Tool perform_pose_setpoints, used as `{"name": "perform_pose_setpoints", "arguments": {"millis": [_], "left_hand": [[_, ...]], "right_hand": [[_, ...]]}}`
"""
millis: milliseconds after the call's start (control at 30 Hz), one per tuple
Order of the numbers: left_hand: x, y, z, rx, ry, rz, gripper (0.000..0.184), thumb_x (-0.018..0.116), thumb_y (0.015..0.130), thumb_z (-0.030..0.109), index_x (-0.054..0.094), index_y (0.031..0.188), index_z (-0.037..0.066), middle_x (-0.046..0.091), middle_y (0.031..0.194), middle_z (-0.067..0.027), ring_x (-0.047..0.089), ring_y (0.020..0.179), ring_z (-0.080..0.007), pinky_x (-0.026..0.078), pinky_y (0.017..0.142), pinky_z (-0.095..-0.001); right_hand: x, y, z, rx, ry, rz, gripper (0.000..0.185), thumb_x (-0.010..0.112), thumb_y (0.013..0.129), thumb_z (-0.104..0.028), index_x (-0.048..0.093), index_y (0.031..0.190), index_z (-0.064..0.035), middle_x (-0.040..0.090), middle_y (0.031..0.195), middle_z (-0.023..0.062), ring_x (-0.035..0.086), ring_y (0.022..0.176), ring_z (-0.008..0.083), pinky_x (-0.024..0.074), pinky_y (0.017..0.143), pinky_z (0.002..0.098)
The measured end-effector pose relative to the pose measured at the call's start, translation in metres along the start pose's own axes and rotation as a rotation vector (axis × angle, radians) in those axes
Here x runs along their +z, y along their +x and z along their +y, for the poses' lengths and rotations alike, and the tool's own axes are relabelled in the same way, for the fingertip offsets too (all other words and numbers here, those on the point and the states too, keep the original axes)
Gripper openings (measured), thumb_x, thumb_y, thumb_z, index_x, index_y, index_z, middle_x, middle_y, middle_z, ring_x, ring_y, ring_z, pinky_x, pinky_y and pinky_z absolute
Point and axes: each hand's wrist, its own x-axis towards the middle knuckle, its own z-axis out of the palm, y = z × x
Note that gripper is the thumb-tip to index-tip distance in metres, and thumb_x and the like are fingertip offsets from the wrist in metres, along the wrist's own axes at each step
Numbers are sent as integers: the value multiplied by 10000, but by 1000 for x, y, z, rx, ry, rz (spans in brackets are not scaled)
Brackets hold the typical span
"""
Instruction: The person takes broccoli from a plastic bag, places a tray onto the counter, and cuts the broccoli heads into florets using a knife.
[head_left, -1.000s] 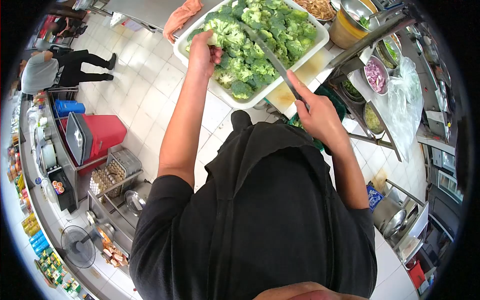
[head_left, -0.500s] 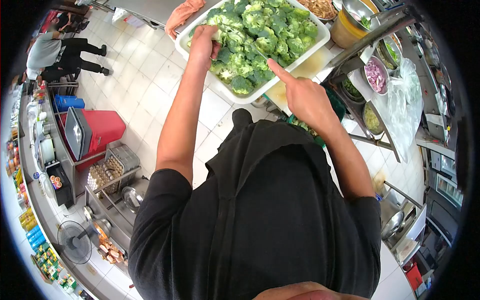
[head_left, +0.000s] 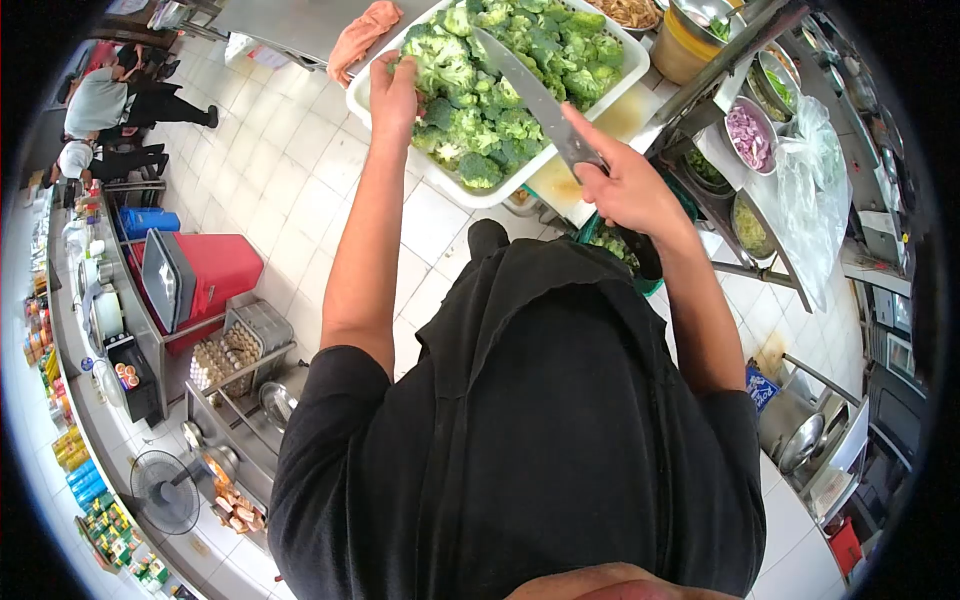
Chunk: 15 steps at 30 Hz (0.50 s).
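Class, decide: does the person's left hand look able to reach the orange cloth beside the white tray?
Probably yes: the orange cloth lies near the left hand, with only the tray rim seemingly between, though it seems to hold broccoli.

1. The left hand [head_left: 393,100] is curling against broccoli florets [head_left: 480,125] at the left side of a white plastic tub [head_left: 638,65], its grip partly hidden.
2. The right hand [head_left: 632,187] is holding a chef's knife [head_left: 536,97], index finger [head_left: 593,132] pointing along the blade, which is reaching over the florets.
3. An orange cloth [head_left: 362,40] is lying beside the tub at a bench's [head_left: 270,20] edge.
4. Chopped red onion [head_left: 748,137] is sitting in a bowl [head_left: 767,168] on the right.
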Motion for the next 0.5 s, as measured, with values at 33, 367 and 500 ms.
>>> {"name": "perform_pose_setpoints", "arguments": {"millis": [33, 367, 500], "left_hand": [[-1, 0, -1, 26, 30, -20, 369, 597, 1021, 301, 587, 1280, 39, 597, 832, -41, 546, 627, -112, 440, 480, -287], [-16, 12, -20, 81, 296, -154, 479, 687, 996, 365, 601, 1280, -12, 615, 812, -69, 541, 561, -112, 428, 462, -287], [-23, 6, -1, -198, 48, -124, 344, 611, 1036, 389, 623, 1111, 53, 622, 759, -46, 536, 591, -101, 366, 452, -275]], "right_hand": [[-3, -2, 4, -1, 28, 0, 724, 511, 977, -88, 360, 1642, -331, 548, 718, -6, 477, 552, 62, 464, 519, 268], [3, -18, 27, -87, -26, 37, 733, 528, 955, -70, 376, 1637, -292, 615, 859, 76, 533, 667, 122, 501, 676, 300], [5, -29, 25, -128, -68, 132, 718, 545, 943, -92, 396, 1616, -292, 722, 959, 268, 624, 650, 263, 533, 709, 376]]}}
